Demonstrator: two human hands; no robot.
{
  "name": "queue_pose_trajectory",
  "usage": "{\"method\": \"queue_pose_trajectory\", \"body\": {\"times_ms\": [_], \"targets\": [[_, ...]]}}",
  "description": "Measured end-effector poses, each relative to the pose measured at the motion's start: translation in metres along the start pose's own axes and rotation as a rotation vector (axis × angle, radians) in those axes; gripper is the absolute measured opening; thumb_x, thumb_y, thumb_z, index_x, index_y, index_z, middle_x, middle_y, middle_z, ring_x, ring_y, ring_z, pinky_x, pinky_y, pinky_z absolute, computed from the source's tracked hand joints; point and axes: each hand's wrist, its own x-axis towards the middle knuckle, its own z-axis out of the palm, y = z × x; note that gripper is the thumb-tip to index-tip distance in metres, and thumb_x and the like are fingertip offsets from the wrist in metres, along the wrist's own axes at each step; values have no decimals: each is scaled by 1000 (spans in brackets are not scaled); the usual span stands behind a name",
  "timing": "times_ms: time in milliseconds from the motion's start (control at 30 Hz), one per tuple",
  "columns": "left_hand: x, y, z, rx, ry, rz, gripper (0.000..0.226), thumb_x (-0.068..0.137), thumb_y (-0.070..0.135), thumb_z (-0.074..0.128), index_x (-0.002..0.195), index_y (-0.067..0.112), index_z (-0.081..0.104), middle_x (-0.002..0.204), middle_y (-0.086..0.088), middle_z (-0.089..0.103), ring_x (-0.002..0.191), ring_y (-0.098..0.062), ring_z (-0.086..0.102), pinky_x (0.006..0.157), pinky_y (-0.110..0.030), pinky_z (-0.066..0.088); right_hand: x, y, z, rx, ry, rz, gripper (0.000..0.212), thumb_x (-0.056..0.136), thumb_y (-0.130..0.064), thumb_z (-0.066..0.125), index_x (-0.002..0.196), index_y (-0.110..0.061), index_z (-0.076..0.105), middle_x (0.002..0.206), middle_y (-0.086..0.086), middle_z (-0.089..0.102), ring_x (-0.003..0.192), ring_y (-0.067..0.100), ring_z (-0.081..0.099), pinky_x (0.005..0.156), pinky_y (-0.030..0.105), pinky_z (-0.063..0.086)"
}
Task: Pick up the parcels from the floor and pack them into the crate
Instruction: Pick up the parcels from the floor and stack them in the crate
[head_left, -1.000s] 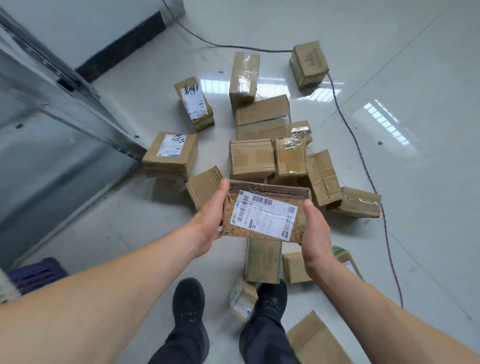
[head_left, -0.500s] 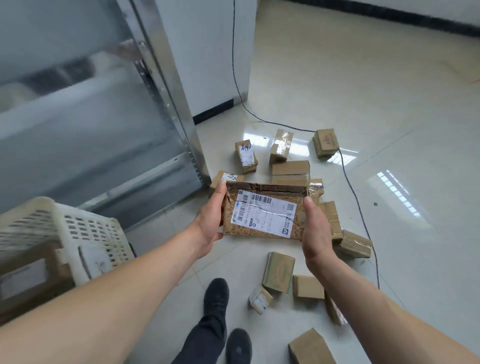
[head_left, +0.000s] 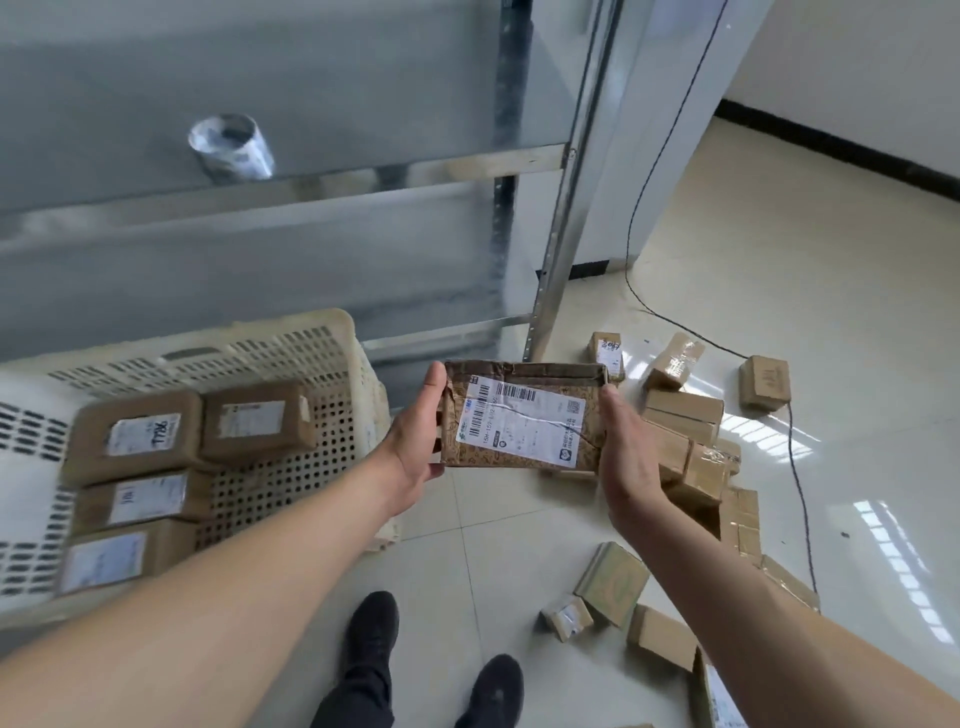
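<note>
Bright daylight glares off the glossy floor (head_left: 779, 291); left side motion-blurred, edges bowed.

The held parcel (head_left: 523, 415) bears a barcode label, print too blurred to read.

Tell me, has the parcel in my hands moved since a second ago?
Yes. The parcel, held by the left hand and right hand, has left the floor pile and now sits beside the crate.

The cream perforated plastic crate (head_left: 291, 343) runs off the left edge, its four brown labelled cardboard parcels (head_left: 136, 435) blurred, their label print unreadable.
</note>
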Motion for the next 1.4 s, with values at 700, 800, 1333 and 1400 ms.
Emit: {"method": "queue_pose_trajectory", "body": {"times_ms": [700, 800, 1333, 1400], "targets": [[34, -46, -362, -171, 108, -114, 115, 52, 102, 40, 148, 38, 38, 152, 0, 44, 140, -27, 39, 114, -61, 25, -69, 14, 355, -105, -237, 96, 60, 83, -71, 50, 100, -18, 73, 98, 4, 78, 97, 25, 73, 93, 51, 57], [59, -75, -394, -189, 148, -159, 120, 42, 105, 44, 146, 47, 34, 159, 3, 33, 144, -26, 32, 113, -63, 23, -67, 50, 392, -133, -239, 157, 69, 75, -79, 52, 104, -20, 73, 98, 1, 77, 99, 26, 71, 93, 50, 56], [217, -252, -458, -251, 249, -384, 96, 58, 86, 45, 138, 32, 52, 146, -5, 51, 135, -26, 45, 112, -57, 30, 33, 238, 496, -406, -458, 336, 77, 76, -86, 48, 127, -32, 62, 122, -3, 72, 112, 23, 68, 99, 52, 54], [229, -257, -463, -227, 274, -378, 93, 60, 81, 43, 136, 28, 54, 142, -4, 54, 132, -26, 48, 112, -55, 32, 40, 249, 508, -427, -489, 338, 78, 78, -87, 47, 129, -30, 61, 116, -8, 73, 107, 18, 69, 91, 41, 57]]}}
